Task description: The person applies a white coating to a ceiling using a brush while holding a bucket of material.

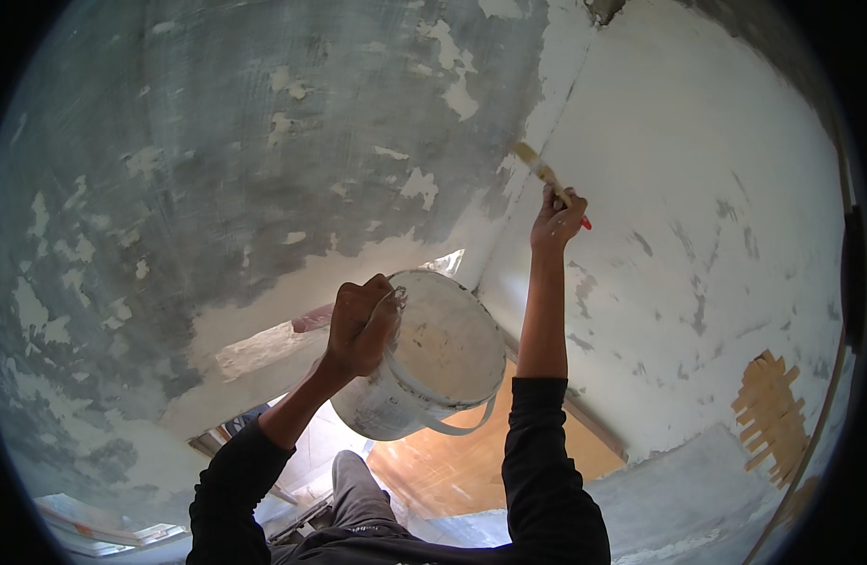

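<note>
Your left hand point(363, 325) is clenched at the left rim of the white bucket point(372, 403), holding it up in front of you, mouth toward the camera, pale inside. Your right hand point(559, 218) pinches the brush point(546, 175), bristles up-left, at the seam edge between the patchy grey surface point(358, 122) and the white surface point(678, 141); can't tell if bristles touch. Orange-brown panel point(452, 468) below the bucket.
</note>
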`<state>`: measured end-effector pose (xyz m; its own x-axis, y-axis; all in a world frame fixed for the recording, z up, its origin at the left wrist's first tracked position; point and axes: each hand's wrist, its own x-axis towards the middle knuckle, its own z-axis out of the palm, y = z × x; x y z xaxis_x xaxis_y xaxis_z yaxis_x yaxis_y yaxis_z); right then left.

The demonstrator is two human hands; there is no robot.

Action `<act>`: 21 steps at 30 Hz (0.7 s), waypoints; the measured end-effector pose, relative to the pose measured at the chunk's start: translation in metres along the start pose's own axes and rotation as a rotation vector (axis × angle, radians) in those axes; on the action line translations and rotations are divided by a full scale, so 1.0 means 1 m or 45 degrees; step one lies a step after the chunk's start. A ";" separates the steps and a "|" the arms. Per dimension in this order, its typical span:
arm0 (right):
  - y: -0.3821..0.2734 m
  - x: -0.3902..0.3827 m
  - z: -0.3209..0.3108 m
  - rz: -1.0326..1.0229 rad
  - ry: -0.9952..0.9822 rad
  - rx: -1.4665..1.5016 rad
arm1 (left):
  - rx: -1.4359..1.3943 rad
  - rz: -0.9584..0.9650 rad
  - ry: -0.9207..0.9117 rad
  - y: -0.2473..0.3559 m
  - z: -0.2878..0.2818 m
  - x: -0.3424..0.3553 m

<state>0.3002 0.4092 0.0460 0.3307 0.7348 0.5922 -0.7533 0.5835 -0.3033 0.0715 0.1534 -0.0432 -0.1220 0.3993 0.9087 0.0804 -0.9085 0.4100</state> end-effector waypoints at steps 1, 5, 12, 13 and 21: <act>0.005 -0.005 -0.006 -0.026 -0.065 -0.093 | 0.023 0.048 0.023 0.000 -0.002 -0.001; 0.032 -0.043 -0.054 0.123 0.056 -0.308 | -0.053 0.069 0.051 0.000 -0.008 -0.006; 0.038 -0.098 -0.125 0.361 0.079 -0.952 | -0.078 0.004 0.067 -0.002 -0.010 -0.021; 0.037 -0.104 -0.124 0.327 0.096 -0.995 | 0.020 0.008 0.125 -0.003 -0.008 -0.024; 0.041 -0.033 -0.063 0.125 0.165 -0.695 | -0.020 0.041 0.040 -0.003 0.000 -0.003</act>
<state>0.2943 0.4308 -0.0332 0.3666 0.8110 0.4559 -0.3924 0.5791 -0.7146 0.0717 0.1546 -0.0475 -0.1507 0.3663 0.9182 0.0691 -0.9227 0.3794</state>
